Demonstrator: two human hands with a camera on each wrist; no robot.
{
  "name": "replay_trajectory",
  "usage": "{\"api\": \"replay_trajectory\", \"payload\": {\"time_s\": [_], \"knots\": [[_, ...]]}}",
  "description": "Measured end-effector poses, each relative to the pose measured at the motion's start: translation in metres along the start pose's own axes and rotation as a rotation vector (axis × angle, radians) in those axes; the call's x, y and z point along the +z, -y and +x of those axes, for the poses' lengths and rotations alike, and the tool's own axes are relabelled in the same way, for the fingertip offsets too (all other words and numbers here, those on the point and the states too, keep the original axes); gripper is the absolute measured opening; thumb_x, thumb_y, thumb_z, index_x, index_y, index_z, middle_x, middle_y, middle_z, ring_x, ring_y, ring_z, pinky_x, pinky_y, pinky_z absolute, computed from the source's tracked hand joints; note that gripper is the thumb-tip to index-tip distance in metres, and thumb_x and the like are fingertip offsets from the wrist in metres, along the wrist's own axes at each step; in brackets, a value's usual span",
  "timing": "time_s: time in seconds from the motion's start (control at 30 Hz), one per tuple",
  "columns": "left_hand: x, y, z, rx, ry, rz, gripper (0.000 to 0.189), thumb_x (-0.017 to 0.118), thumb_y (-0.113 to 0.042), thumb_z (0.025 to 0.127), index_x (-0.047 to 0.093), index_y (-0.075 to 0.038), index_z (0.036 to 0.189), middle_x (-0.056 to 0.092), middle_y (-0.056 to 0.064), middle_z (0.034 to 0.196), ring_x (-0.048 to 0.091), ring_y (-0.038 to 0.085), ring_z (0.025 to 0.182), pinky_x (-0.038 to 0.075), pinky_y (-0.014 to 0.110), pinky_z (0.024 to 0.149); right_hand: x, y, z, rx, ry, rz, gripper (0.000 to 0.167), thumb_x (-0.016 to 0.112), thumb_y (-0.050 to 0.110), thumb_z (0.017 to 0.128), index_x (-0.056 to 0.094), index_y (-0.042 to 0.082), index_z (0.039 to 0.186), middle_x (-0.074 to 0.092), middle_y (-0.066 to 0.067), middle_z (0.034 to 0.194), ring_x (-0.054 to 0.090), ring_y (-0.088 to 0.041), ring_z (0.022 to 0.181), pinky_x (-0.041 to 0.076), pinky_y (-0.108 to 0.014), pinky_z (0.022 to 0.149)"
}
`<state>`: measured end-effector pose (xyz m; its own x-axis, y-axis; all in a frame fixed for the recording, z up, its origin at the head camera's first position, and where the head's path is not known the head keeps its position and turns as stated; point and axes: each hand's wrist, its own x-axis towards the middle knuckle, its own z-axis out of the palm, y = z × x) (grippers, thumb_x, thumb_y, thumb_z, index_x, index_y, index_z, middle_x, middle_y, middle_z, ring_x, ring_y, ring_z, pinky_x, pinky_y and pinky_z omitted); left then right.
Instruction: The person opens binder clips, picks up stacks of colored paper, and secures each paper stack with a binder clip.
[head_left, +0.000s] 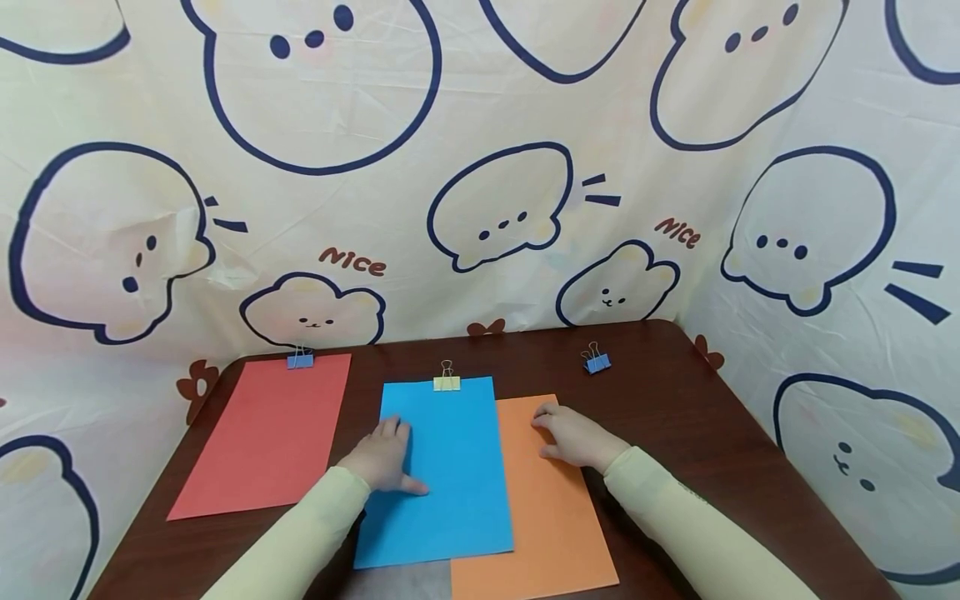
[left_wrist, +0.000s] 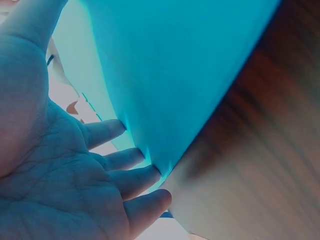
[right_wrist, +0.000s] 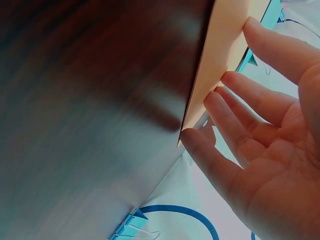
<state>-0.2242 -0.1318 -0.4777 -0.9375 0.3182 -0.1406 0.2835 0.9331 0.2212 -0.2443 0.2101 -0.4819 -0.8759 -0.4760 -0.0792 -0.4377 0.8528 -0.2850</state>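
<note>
A blue sheet (head_left: 459, 475) lies at the middle of the table, a pale yellow binder clip (head_left: 446, 383) on its top edge. My left hand (head_left: 381, 458) rests on its left side with the fingers spread; in the left wrist view the fingertips touch the blue surface near the edge. Partly under the blue sheet, an orange sheet (head_left: 543, 500) sticks out to the right. My right hand (head_left: 576, 435) has its fingertips on the orange sheet's upper right part. The right wrist view shows those fingers loosely extended along its edge, gripping nothing.
At the left lies a red sheet (head_left: 273, 437) with a blue binder clip (head_left: 300, 361) at its top. Another blue binder clip (head_left: 597, 363) sits alone at the back right of the dark wooden table (head_left: 675, 433). A greyish surface (head_left: 408, 582) shows below the blue sheet. Printed cloth surrounds the table.
</note>
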Motion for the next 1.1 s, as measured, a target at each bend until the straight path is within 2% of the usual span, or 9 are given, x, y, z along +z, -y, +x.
{"api": "replay_trajectory", "payload": {"time_s": [0.47,1.1], "knots": [[0.000,0.016,0.003,-0.012,-0.001,-0.011,0.112,0.093,-0.053,0.068,0.040,0.009,0.146,0.040,0.032,0.152,0.042,0.050,0.140,0.049,0.064,0.103,0.004,-0.004,0.002,-0.014,-0.006,-0.016,0.044,0.078,0.020,0.093,0.068,0.001,0.132,0.059,-0.013,0.139,0.058,-0.031,0.129,0.050,-0.044,0.108],[-0.004,0.038,0.007,-0.029,0.008,-0.026,0.113,0.093,-0.052,0.069,0.039,0.008,0.148,0.039,0.033,0.153,0.041,0.052,0.140,0.049,0.065,0.102,0.002,-0.001,0.003,0.018,0.003,-0.012,0.044,0.079,0.020,0.092,0.068,0.002,0.131,0.059,-0.012,0.139,0.058,-0.030,0.130,0.048,-0.043,0.111]]}}
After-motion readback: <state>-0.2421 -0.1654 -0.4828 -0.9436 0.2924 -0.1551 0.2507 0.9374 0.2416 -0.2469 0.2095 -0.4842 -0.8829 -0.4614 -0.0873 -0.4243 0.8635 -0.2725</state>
